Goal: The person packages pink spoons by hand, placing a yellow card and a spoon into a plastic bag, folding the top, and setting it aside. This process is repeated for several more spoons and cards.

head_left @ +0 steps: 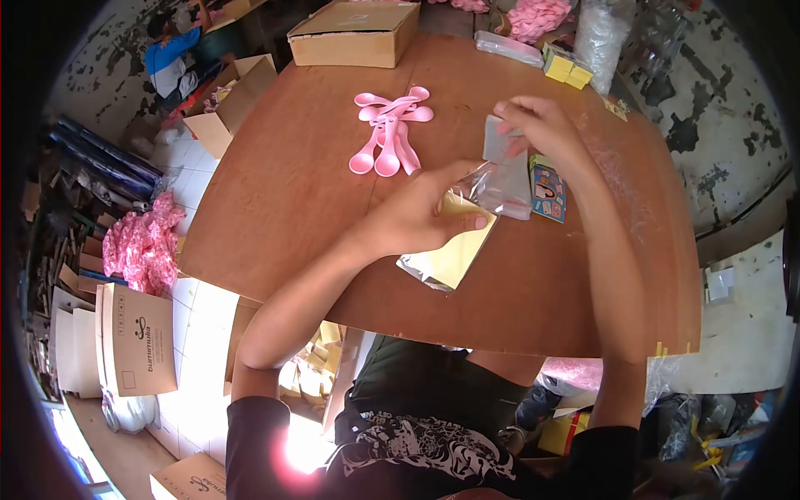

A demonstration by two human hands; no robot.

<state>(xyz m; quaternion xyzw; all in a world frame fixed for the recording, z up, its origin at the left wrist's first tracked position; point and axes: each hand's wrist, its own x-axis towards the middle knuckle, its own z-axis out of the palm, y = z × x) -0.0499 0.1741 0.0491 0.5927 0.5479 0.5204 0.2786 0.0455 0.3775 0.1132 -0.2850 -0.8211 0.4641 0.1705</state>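
My left hand [425, 212] grips a clear plastic bag with a pale yellow card [457, 254] in it, thumb on top. Above and to the right, my right hand [529, 125] hangs over a stack of clear plastic bags [510, 185], its fingers bent; whether they hold anything is too unclear to tell. Right of the stack lies a blue printed card pack [548, 193]. Several pink spoons [387, 160] lie in a loose pile on the brown table [283, 167], to the left of my hands.
A closed cardboard box [354, 37] stands at the table's far edge. Yellow packs [567, 68] and a plastic-wrapped roll [602, 42] sit at the far right. A person [167, 62] is at the back left, near an open carton [233, 104].
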